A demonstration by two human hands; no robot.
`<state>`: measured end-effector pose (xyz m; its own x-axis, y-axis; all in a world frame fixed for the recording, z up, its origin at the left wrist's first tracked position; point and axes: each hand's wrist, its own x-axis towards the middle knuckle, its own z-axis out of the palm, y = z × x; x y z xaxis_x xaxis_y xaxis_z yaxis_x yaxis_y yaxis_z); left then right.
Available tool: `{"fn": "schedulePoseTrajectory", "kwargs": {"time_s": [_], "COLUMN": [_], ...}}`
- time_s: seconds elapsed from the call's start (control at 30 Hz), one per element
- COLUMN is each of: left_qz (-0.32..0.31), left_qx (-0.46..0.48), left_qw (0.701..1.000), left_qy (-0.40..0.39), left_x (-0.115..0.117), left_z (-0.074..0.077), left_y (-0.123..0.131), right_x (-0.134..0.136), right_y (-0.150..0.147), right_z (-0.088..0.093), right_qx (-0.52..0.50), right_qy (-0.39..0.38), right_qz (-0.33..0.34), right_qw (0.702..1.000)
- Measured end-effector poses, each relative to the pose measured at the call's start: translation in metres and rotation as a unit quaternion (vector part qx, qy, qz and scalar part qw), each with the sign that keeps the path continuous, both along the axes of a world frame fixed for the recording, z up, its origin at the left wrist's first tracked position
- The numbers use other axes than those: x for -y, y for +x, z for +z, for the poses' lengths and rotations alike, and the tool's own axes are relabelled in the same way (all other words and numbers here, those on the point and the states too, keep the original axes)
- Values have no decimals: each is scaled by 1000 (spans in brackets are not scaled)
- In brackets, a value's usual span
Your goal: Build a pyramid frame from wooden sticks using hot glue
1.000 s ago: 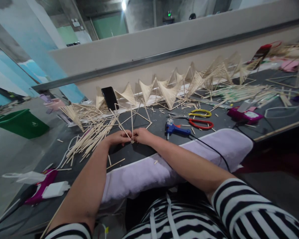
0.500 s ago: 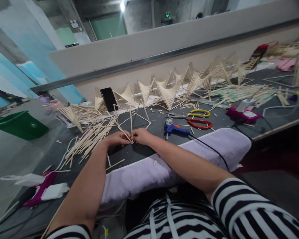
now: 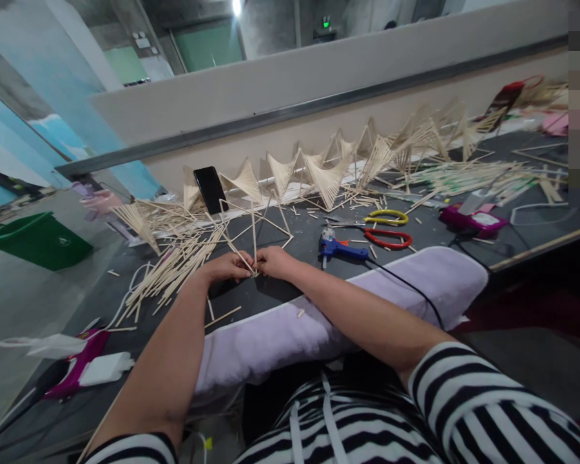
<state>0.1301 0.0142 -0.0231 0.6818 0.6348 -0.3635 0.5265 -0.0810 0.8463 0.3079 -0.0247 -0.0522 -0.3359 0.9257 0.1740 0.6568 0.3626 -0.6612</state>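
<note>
A frame of thin wooden sticks (image 3: 254,233) stands on the dark table before me, its sticks meeting in angled corners. At its nearest corner, my left hand (image 3: 229,266) pinches the sticks from the left. My right hand (image 3: 274,263) closes on the same corner from the right, fingertips almost touching those of the left. The exact joint between the fingers is partly hidden. Right of my hands lies a blue glue gun (image 3: 344,250) with a black cable. Loose wooden sticks (image 3: 176,270) are heaped beside my left hand.
Behind the glue gun lie yellow-handled scissors (image 3: 386,218) and a red-handled cutting tool (image 3: 389,239). A phone (image 3: 211,189) leans upright near finished stick models (image 3: 321,177) along the wall. Purple power strips (image 3: 80,366) sit left and right. A lilac cushion (image 3: 280,338) covers the near edge.
</note>
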Motion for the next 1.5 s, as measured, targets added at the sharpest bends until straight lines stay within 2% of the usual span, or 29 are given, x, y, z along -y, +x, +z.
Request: {"fn": "schedulePoseTrajectory", "kwargs": {"time_s": [0.33,1.17,1.3,1.5], "left_qz": [-21,-29,-26,-48], "left_qx": [3,1,-8,-15], "left_qw": [999,999,999,997], "left_qy": [32,22,18,51], "left_x": [-2,-3,-1,4], "left_z": [-4,-3,0,8], "left_y": [-2,-2,-1,2], "right_x": [-3,0,-1,-1], "right_y": [-1,0,-1,0], "right_z": [-3,2,-1,-1], "right_qx": [-8,-8,-14,-14], "right_qy": [-10,-2,-2,-5], "right_qz": [7,7,7,10], "right_qw": [1000,1000,1000,1000]}}
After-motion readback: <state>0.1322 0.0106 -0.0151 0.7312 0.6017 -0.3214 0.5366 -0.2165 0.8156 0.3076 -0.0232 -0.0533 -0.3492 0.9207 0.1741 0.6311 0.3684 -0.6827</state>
